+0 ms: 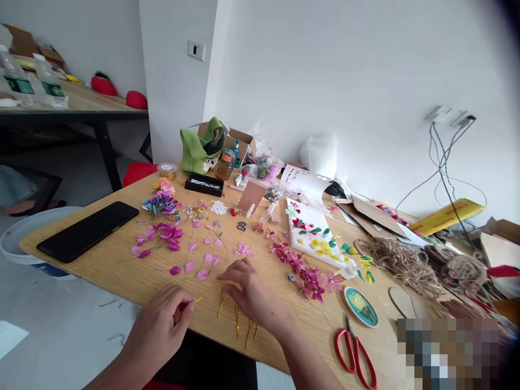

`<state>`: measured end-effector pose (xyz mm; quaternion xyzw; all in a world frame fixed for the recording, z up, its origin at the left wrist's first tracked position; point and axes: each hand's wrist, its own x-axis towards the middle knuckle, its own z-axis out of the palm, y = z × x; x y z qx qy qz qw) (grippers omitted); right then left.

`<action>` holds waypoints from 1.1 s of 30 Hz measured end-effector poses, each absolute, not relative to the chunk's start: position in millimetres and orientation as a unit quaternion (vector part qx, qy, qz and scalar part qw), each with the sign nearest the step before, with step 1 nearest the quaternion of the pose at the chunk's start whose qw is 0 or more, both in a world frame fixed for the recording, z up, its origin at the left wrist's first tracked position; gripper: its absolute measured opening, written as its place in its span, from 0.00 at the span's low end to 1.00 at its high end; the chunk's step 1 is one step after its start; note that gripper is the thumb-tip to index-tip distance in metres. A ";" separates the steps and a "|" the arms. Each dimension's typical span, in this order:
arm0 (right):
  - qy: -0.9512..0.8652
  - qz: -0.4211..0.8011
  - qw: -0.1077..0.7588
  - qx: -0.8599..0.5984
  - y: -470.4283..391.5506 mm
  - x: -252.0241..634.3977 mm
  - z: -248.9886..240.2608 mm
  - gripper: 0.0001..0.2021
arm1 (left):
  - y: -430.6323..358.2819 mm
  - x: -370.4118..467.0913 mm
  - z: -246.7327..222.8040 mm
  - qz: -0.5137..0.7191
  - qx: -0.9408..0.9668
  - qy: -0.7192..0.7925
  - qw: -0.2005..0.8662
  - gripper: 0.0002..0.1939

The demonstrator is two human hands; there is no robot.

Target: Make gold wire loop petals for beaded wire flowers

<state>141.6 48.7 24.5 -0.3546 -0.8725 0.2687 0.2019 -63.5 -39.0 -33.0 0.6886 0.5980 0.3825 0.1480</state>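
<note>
My left hand [162, 319], near the table's front edge, is closed in a pinch. A short gold wire [201, 298] sticks out from its fingertips. To its right, my right hand [252, 295] hovers low over the table with fingers bent together; whatever they pinch is hidden. Several gold wire pieces [238, 322] lie on the wood below and beside it. Just beyond both hands are loose pink petals [203, 274] on thin stems. Dark pink wire-framed flowers [311, 283] spread out on the right. Bunched magenta petals [169, 234] lie to the left.
Red-handled scissors [352, 352] and a round painted disc [361, 306] are at the right. A black phone [87, 230] lies left. Behind stand a black case [204, 184], a green bag [199, 151] and a jar [225, 165]. Twine [402, 265] heaps at far right.
</note>
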 end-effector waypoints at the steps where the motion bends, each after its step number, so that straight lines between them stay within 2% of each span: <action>1: -0.871 0.260 0.201 -0.366 55.6 141.9 25.6 0.10 | -38.1 -64.7 -34.6 0.385 0.701 0.591 0.106 0.12; 6: -0.879 0.261 0.143 -0.373 67.4 143.2 25.4 0.06 | -34.6 -61.0 -37.7 0.364 0.731 0.577 0.006 0.13; 12: -0.891 0.289 0.088 -0.337 66.6 140.0 15.8 0.04 | -31.7 -59.9 -37.3 0.368 0.735 0.569 -0.002 0.11; 15: -0.901 0.275 0.057 -0.331 70.8 142.2 19.4 0.06 | -34.2 -58.2 -37.7 0.384 0.744 0.547 -0.007 0.09; 17: -0.906 0.265 0.046 -0.326 74.8 145.1 24.6 0.07 | -36.8 -55.3 -39.4 0.389 0.758 0.524 -0.024 0.11; 25: -0.904 0.242 0.145 -0.322 100.0 149.1 42.3 0.10 | -38.2 -42.4 -56.3 0.349 0.773 0.525 -0.070 0.17; 33: -0.895 0.279 0.164 -0.306 102.2 153.4 22.2 0.07 | -26.4 -27.1 -46.5 0.318 0.782 0.529 -0.087 0.18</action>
